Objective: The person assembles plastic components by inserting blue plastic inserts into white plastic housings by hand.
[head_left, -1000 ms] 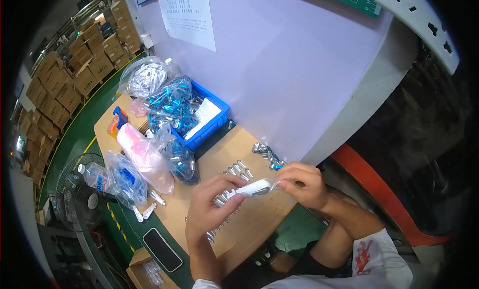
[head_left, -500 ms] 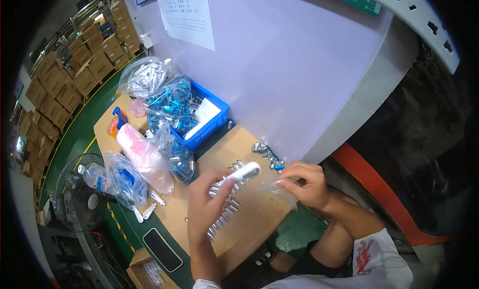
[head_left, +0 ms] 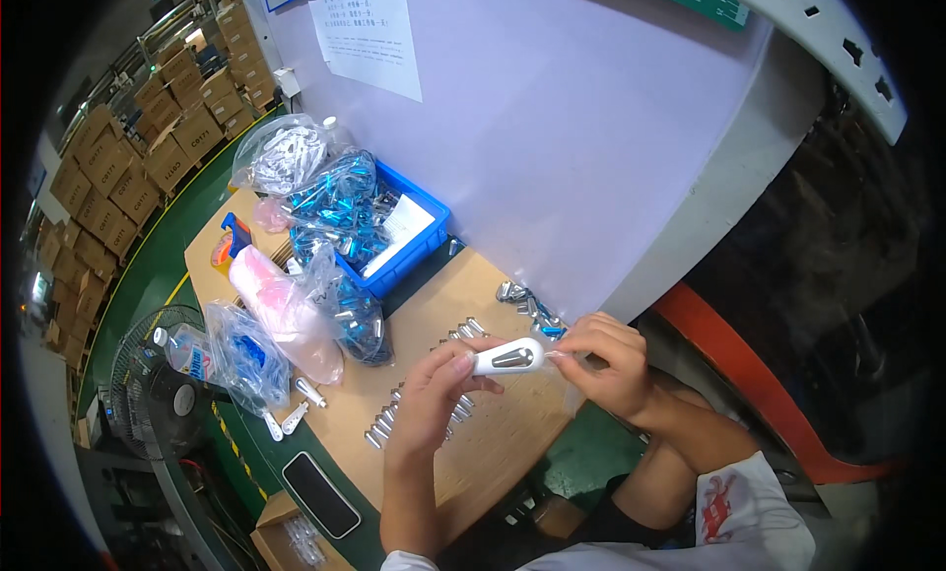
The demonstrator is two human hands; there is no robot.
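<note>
My left hand point(head_left: 426, 399) is closed around a white handle-shaped plastic piece point(head_left: 485, 362) with a teardrop-shaped, silvery inset at its wide end. That end points right, toward my right hand point(head_left: 613, 366). Thumb and fingers of my right hand pinch a thin clear plastic bag point(head_left: 554, 354), whose edge meets or nearly meets the white piece; its outline is hard to make out. Beneath my hands, rows of short silver metal tubes point(head_left: 382, 428) lie on the brown tabletop point(head_left: 512, 453). More silver and blue metal parts point(head_left: 527, 303) are heaped by the wall.
A blue bin point(head_left: 419, 246) holds bagged metal parts and paper. Left of it lie a pink plastic roll point(head_left: 281, 300), a clear bag point(head_left: 246, 359), a tape dispenser point(head_left: 235, 238) and several white pieces point(head_left: 310, 392). A phone point(head_left: 321, 494) and a fan point(head_left: 163, 394) are further left.
My left hand has turned the white piece and brought it right, against or close to the bag. My right hand stays nearly in place, still pinching the bag.
</note>
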